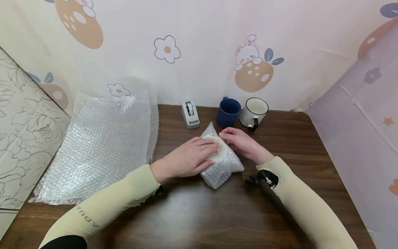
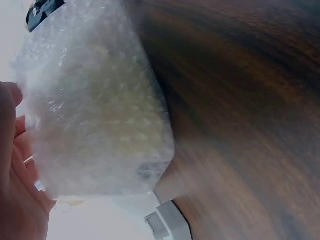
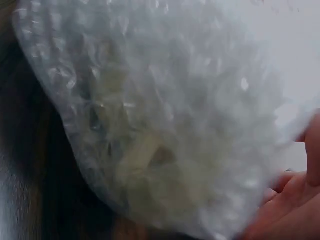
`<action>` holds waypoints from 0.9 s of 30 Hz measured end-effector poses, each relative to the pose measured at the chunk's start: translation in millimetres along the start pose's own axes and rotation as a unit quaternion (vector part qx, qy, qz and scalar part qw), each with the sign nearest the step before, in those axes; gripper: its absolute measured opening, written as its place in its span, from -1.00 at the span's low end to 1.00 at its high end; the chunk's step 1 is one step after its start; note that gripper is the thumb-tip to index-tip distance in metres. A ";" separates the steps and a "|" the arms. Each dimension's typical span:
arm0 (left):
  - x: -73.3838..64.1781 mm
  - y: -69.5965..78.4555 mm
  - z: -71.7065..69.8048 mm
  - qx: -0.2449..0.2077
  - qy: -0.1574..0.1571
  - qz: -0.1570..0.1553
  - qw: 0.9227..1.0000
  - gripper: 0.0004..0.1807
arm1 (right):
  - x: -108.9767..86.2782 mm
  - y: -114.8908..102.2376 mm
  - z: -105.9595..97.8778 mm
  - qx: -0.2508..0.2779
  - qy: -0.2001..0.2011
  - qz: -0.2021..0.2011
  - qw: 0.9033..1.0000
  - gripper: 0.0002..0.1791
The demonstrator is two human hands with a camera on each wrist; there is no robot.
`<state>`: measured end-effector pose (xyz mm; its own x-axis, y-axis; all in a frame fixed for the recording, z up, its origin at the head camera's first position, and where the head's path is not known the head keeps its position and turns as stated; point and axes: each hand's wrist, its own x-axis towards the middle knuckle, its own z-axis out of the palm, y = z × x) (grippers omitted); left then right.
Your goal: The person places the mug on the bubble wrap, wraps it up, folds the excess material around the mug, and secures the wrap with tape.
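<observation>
A small bundle in bubble wrap (image 1: 222, 167) lies near the middle of the brown table. Something yellowish shows blurrily through the bubbles in the wrist views; its kind cannot be made out. My left hand (image 1: 189, 157) rests on the bundle's left and top with fairly straight fingers, and the wrap (image 2: 100, 115) fills much of the left wrist view. At the bundle's upper right edge, my right hand (image 1: 240, 141) has curled fingers and pinches the wrap between thumb and index finger. The same wrap (image 3: 165, 100) spans the right wrist view, with the fingers at its right border.
Large sheets of bubble wrap (image 1: 102, 145) cover the table's left side. Behind the bundle stand a white tape dispenser (image 1: 190, 114), a blue mug (image 1: 228, 116) and a white mug (image 1: 251, 116) with a black handle. A patterned curtain (image 1: 199, 52) hangs at the back edge.
</observation>
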<state>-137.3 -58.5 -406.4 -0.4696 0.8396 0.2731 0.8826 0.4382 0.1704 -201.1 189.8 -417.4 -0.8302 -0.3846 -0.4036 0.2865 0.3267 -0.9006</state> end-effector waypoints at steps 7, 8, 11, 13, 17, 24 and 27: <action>-2.5 -0.1 -7.6 -0.008 0.004 0.005 1.000 -0.50 | -33.2 -9.6 8.3 -0.175 0.077 -0.140 0.972 -0.65; -3.0 0.1 -8.4 -0.010 0.005 0.005 1.000 -0.51 | -39.0 -10.0 10.8 -0.197 0.089 -0.162 0.963 -0.66; -3.5 1.0 -11.0 -0.017 0.012 0.004 1.000 -0.56 | -55.3 -9.0 18.6 -0.249 0.110 -0.227 0.935 -0.63; -4.4 1.3 -13.5 -0.022 0.017 0.004 1.000 -0.61 | -64.7 -7.6 24.6 -0.273 0.115 -0.260 0.919 -0.55; -8.9 -0.4 -17.1 -0.021 0.031 -0.017 0.999 -0.62 | -76.6 -2.8 35.4 -0.335 0.128 -0.275 0.892 -0.30; -19.5 -1.5 -18.9 -0.119 0.001 -0.235 0.965 -0.29 | -82.9 6.2 45.9 -0.369 0.130 -0.237 0.889 -0.11; -19.7 -1.7 -15.3 -0.194 -0.025 -0.284 0.939 -0.25 | -83.0 8.8 47.5 -0.357 0.123 -0.224 0.899 -0.13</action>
<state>-129.9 -80.6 -397.6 -0.8520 0.5235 -0.0096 0.4101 0.6786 0.6093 -106.9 183.7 -399.5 -0.8916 -0.4417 0.0994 -0.4088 0.6910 -0.5962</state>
